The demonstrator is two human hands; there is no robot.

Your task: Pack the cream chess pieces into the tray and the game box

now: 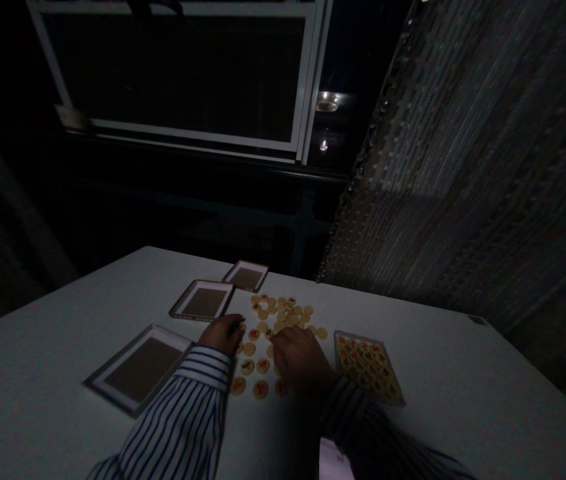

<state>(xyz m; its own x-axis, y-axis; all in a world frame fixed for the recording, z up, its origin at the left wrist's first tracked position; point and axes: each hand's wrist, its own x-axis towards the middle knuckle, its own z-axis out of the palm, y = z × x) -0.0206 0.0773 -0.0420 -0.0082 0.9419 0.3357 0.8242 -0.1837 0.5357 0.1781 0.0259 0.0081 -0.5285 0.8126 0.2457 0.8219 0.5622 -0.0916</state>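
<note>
striped sleeves (183, 415) reach in from below, both low over the bench (467, 387), perhaps to steady small finger movements. the left hand (221, 334) bends its fingertips to a round piece (241, 327), and the right hand (299, 355) curls over others; whether either grasps a piece or merely touches it, one cannot tell. between the hands and nearer than them, marked pieces (263, 365) lie face up in loose rows, presumably so the characters can be read. just beyond the hands, plain-topped pieces (295, 319) cluster, probably face down. right of the right hand, a filled tray (401, 401) holds pieces packed side by side, its walls likely stopping any sliding. left of and beyond the left hand sit three shallow trays (145, 367), apparently placed to leave the middle for the pieces.
</note>
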